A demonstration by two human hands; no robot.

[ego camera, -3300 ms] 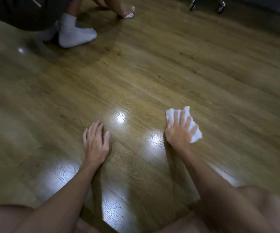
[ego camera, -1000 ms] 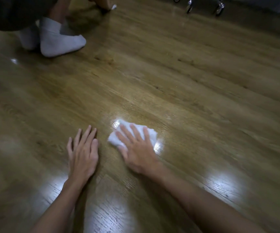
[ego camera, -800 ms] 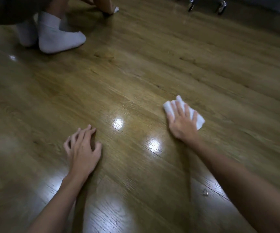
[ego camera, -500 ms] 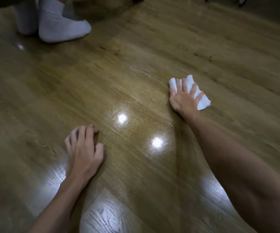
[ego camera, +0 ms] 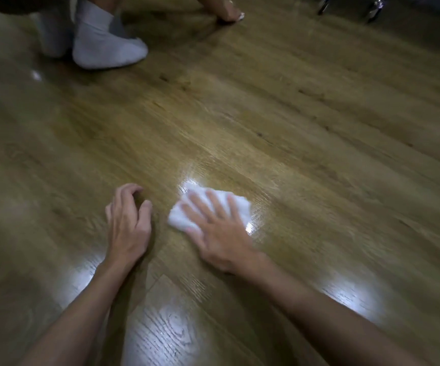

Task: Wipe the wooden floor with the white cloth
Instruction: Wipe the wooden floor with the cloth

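Glossy wood floor (ego camera: 292,114), bright glare patches lower frame. Chair casters (ego camera: 374,7) upper right, socked feet (ego camera: 108,48) upper left.

wooden floor (ego camera: 292,107) | on it: white cloth (ego camera: 236,207), socked foot (ego camera: 108,50)

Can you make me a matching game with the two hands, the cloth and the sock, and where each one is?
Things:
1. left hand
2. right hand
3. cloth
4. sock

Places or states:
A. far off, at the top left of the floor
B. pressed flat on top of the cloth
C. bare on the floor, fingers curled, holding nothing
D. crumpled on the floor under a hand

Pairs: 1-C, 2-B, 3-D, 4-A
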